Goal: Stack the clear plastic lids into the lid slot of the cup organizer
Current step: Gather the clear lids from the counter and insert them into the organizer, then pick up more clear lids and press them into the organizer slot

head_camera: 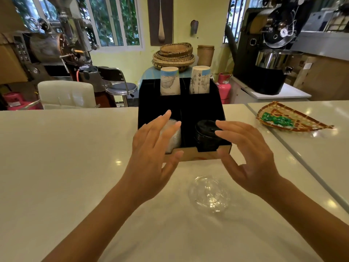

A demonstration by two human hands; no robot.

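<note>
A black cup organizer (204, 108) stands on the white counter ahead of me. Its front left slot holds a stack of clear plastic lids (173, 137); the front right slot holds a stack of black lids (204, 135). Two stacks of upside-down paper cups (170, 81) fill the rear slots. One clear plastic lid (209, 193) lies on the counter in front of the organizer. My left hand (151, 156) hovers with fingers spread in front of the clear stack, hiding part of it. My right hand (247, 154) hangs open by the organizer's front right corner, holding nothing.
A woven tray with green packets (289, 118) lies at the right on the adjoining counter. Behind the counter are a white chair (66, 93), a metal stool (120, 87), woven baskets (173, 55) and coffee roasting machines (270, 50).
</note>
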